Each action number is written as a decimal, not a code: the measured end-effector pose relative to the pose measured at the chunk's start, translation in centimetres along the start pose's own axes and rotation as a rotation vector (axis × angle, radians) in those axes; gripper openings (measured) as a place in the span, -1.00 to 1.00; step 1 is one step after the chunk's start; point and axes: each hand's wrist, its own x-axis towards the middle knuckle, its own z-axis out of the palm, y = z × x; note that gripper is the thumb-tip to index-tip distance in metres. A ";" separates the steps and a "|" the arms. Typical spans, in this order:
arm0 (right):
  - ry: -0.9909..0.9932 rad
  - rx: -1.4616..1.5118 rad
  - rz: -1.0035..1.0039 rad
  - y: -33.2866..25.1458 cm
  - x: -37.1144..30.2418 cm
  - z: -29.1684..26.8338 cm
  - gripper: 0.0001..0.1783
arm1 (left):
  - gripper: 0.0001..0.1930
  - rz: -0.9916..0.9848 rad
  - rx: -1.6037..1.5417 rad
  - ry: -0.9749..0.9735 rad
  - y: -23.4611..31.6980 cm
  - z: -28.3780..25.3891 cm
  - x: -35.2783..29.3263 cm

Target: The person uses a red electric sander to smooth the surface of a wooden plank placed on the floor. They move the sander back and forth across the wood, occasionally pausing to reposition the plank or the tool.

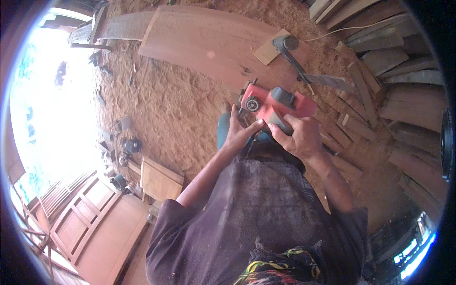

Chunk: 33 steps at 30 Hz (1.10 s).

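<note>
Red-and-grey boxy power tool (278, 105), just one, with one round black knob (252, 103) on its side, is held out in front of the person's waist. Two bare hands are at it: the right hand (302, 135) grips its grey rear handle, while the left hand (236, 134) is at its near left side, thumb and fingers spread; I cannot tell how firmly it holds. Beyond lies one broad reddish-brown wooden board (204, 47) on brown sawdust (156, 99). One pale rectangular wood piece (267, 53) and one round-headed grey-and-black object (287, 43) lie near its right end.
</note>
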 end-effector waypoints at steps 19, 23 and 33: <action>-0.011 0.047 -0.031 -9.8 9.2 4.6 -0.41 | 0.42 0.026 -0.080 -0.009 6.9 -12.2 3.7; -0.014 0.040 -0.037 -12.6 11.4 5.6 -0.45 | 0.32 -0.018 -0.202 0.001 6.5 -15.4 5.0; -0.014 0.012 -0.066 -18.0 18.5 10.9 -0.50 | 0.08 0.065 -0.195 0.025 10.2 -24.4 8.4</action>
